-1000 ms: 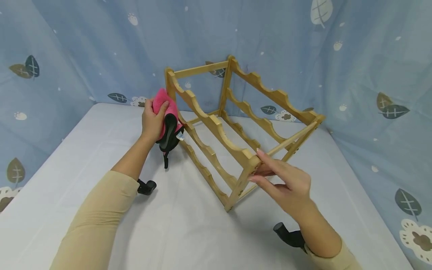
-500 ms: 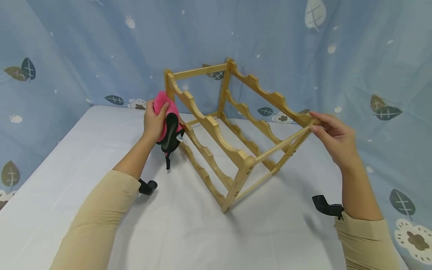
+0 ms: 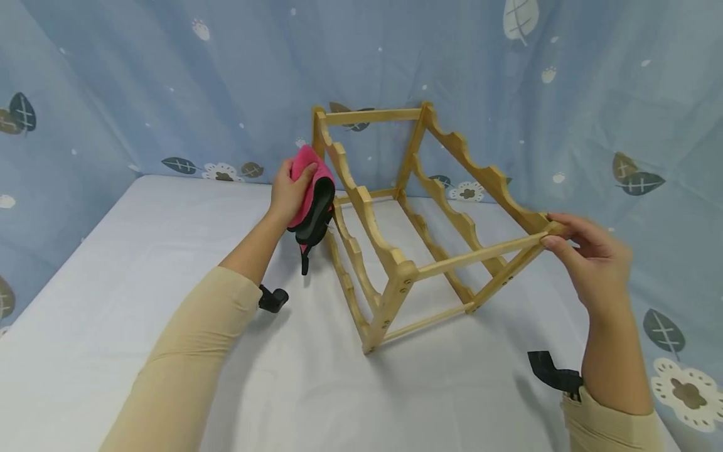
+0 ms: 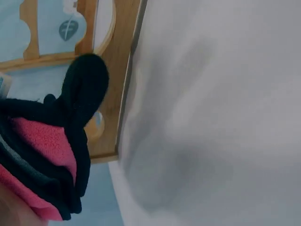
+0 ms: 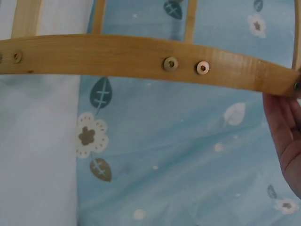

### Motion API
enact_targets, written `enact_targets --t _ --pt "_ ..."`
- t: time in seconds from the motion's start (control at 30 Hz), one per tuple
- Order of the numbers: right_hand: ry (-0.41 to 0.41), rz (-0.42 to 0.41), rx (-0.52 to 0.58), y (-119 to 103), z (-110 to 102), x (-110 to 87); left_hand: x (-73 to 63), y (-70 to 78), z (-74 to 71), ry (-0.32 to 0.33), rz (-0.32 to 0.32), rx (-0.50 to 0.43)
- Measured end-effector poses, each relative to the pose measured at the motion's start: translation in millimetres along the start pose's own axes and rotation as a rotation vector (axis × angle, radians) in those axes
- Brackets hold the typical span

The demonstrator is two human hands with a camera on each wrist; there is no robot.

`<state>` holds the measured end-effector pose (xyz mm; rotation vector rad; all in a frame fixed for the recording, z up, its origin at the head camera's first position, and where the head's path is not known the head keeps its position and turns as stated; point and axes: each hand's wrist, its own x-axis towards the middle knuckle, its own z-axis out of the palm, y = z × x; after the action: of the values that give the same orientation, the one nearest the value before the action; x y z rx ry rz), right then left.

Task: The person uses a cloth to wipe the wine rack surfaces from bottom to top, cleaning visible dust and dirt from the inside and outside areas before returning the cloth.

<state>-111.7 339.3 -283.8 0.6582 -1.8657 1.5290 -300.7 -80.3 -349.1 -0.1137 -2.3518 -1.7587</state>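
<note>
A wooden wine rack (image 3: pixel 369 220) with scalloped rails stands on the white-covered table. My left hand (image 3: pixel 289 191) grips a folded pink cloth with black edging (image 3: pixel 309 194) beside the rack's far left post. A black loop hangs from the cloth; in the left wrist view the cloth (image 4: pixel 47 141) overlaps the rack's wood (image 4: pixel 117 61). Whether it touches the post, I cannot tell. My right hand (image 3: pixel 599 257) pinches the rack's upper right front corner, thumb in front and fingers behind. In the right wrist view, fingers of the right hand (image 5: pixel 284 127) meet the end of a bolted post (image 5: pixel 117 56).
A white sheet (image 3: pixel 452 402) covers the table. Behind it hangs a blue curtain (image 3: pixel 226 81) with leaf and flower prints. A black wrist mount (image 3: pixel 273 299) sits at the left wrist, another black mount (image 3: pixel 556 373) at the right.
My right hand went from the rack's near left corner to its right front corner and now pinches it. The rack has turned, its far end swinging right; my left hand and the cloth moved right too.
</note>
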Motion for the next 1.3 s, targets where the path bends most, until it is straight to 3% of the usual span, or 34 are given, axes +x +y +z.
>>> enact_targets --t 0.13,0.3,0.53,0.63,0.77,0.9,1.03,1.1,1.17,1.3 --pt "0.058 -0.004 -0.149 -11.2 12.9 -10.4 -12.2 1.8 -3.6 -0.049 0.007 0.009" --pt "0.109 -0.016 -0.365 -24.3 37.2 -15.2 -33.6 6.3 -23.7 -0.075 0.066 0.042" --pt "0.144 -0.034 -0.425 -32.7 72.3 -16.6 -69.8 14.3 -73.9 0.004 0.075 0.042" --pt "0.128 -0.041 -0.433 -35.2 82.5 -14.9 -83.4 16.9 -95.8 0.061 0.111 0.038" --pt "0.114 -0.051 -0.412 -38.2 95.4 -14.7 -102.9 25.0 -119.6 0.151 0.251 -0.004" --pt "0.093 -0.07 -0.348 -38.9 108.5 -14.1 -121.5 40.8 -130.8 0.216 0.536 -0.108" --pt "0.057 -0.072 -0.292 -41.3 123.1 -12.0 -136.2 61.6 -130.1 0.228 0.775 -0.308" --pt "0.04 -0.067 -0.289 -43.8 129.9 -11.4 -141.7 70.8 -127.0 0.209 0.829 -0.384" --pt "0.032 -0.058 -0.292 -46.8 135.6 -11.7 -145.4 76.7 -124.1 0.175 0.849 -0.369" --pt "0.035 -0.052 -0.29 -50.6 141.2 -13.4 -145.7 77.0 -118.8 0.098 0.824 -0.182"
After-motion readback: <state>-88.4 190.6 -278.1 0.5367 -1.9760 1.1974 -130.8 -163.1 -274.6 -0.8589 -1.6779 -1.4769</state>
